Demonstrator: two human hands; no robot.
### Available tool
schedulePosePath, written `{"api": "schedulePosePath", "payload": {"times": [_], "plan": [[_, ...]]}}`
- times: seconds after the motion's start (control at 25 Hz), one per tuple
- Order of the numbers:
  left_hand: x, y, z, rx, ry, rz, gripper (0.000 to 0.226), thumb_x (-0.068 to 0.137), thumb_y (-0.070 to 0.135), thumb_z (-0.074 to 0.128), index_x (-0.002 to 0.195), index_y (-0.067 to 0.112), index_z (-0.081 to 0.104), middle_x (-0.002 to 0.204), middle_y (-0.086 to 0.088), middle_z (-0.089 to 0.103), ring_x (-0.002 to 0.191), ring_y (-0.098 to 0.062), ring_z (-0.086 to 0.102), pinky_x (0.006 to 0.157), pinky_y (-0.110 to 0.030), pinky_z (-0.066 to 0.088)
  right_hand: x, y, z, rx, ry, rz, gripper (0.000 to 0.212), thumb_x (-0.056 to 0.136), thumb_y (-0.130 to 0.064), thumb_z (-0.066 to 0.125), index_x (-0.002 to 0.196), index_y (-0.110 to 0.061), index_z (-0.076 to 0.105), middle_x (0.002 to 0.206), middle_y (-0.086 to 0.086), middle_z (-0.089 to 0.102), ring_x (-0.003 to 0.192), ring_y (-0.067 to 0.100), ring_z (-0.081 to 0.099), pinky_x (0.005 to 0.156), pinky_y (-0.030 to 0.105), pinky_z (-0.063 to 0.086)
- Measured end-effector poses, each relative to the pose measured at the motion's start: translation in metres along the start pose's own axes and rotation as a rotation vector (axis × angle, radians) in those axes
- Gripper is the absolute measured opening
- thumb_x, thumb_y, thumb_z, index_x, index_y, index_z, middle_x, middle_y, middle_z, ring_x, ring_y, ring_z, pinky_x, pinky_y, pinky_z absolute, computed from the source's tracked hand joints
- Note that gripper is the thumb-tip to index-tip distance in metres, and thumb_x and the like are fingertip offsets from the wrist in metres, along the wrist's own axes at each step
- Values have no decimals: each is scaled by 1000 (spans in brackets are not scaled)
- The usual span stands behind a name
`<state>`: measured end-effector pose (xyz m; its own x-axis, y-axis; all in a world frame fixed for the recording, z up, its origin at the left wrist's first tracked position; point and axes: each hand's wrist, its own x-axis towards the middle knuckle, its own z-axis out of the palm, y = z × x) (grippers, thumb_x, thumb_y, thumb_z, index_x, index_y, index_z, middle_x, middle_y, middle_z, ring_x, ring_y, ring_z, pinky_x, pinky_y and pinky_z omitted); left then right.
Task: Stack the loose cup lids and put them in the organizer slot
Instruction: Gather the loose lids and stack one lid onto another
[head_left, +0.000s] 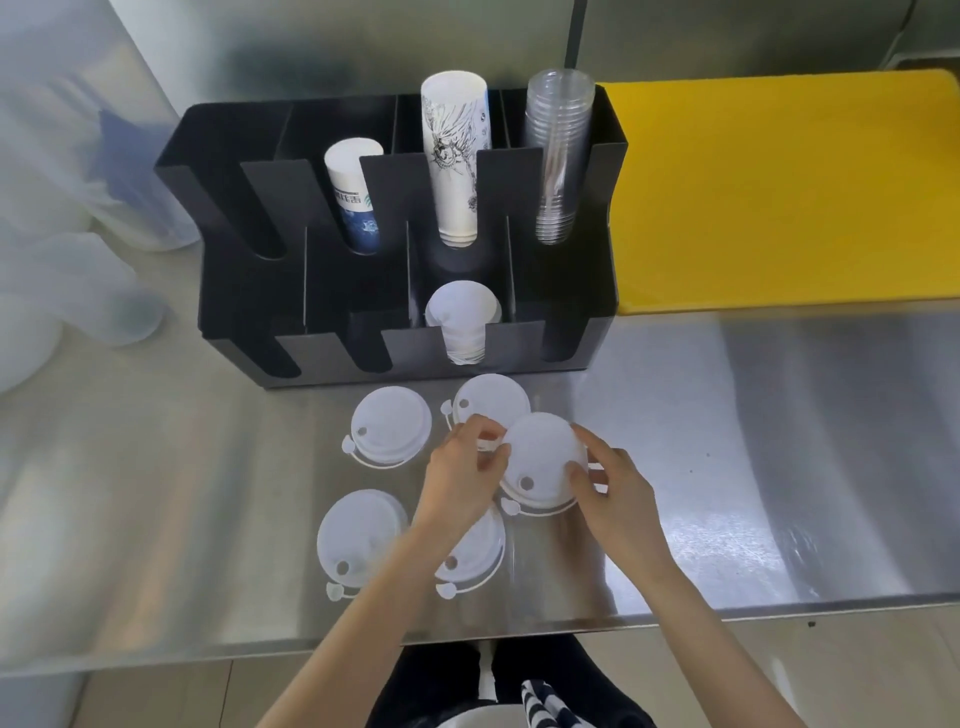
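The fingers (577, 474) of the right hand (613, 488) pinch the near right rim of a held lid (543, 462), thumb on top, while the left hand (460, 480) closes its fingertips on the far left rim of the same lid. The lid sits tilted between the two hands, just above the tabletop (727, 467), its sip hole and plug tab toward the person.

It looks like thin translucent plastic: very light, springy, and probably slick, so a hard squeeze would likely buckle the dome. The rim is the stiffest part and the sensible place to grip, keeping clear of the thin tab strap, which could snag when lids nest.

Four loose lids lie flat around the hands: a far lid (491, 402) partly behind the held one, a left lid (390, 427), a near-left lid (358, 538), and a near lid (475, 551) partly under the left wrist.

Beyond them stands the black organizer (249, 291), where a lid stack (464, 317) already fills one front slot; that seems the place they go.
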<state>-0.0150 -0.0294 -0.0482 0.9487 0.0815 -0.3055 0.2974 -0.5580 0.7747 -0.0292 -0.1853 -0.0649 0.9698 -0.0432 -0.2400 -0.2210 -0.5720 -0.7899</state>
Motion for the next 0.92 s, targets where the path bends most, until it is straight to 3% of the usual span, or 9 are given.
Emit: {"api": "schedulePosePath", "payload": {"times": [0.2,0.32,0.4,0.52,0.64,0.76,0.92], "plan": [[-23,-25,-26,-8,23,-2,29,85,17,54,114,20,55,108,-6,66,92,-24,63,87,-32,47,-11,-10,18,15,-128,-31,38,86,-21,53,122,-32,48,101,-3,57,79,4,56,63,3,40],[-37,-46,-32,11,43,27,32,85,16,54,116,22,56,108,-3,62,76,-13,60,68,-2,40,-16,-13,30,-1,-172,-46,36,86,-21,55,120,-28,51,105,-3,58,79,3,55,64,0,39],[-44,-58,-32,13,70,14,33,84,16,56,117,21,56,102,-1,60,68,-4,55,60,3,36,-17,-15,36,-24,-184,-54,34,86,-22,54,120,-28,53,105,-3,53,80,6,54,66,-1,37],[-55,-71,-29,8,85,-24,33,84,19,57,117,25,55,93,3,55,69,-4,56,59,-5,38,-19,-18,42,-37,-198,-57,32,86,-22,54,118,-27,55,105,-2,51,82,7,54,67,-1,37],[-59,-79,-27,13,98,-46,35,84,20,56,119,25,54,97,1,54,75,-10,57,71,-20,41,-21,-20,48,-57,-200,-61,32,85,-21,56,117,-24,56,109,2,55,84,10,54,68,3,38],[-59,-82,-27,30,93,-41,37,85,20,56,121,25,52,104,-2,55,81,-14,56,75,-23,40,-22,-22,53,-49,-200,-52,31,85,-18,56,117,-21,56,113,5,58,88,12,54,78,11,39],[-61,-84,-25,144,50,-32,41,87,26,52,127,26,45,121,-3,53,107,-20,52,77,-28,38,-25,-22,57,-53,-222,-39,31,85,-14,55,116,-17,56,117,8,59,98,19,57,88,22,43]]}}
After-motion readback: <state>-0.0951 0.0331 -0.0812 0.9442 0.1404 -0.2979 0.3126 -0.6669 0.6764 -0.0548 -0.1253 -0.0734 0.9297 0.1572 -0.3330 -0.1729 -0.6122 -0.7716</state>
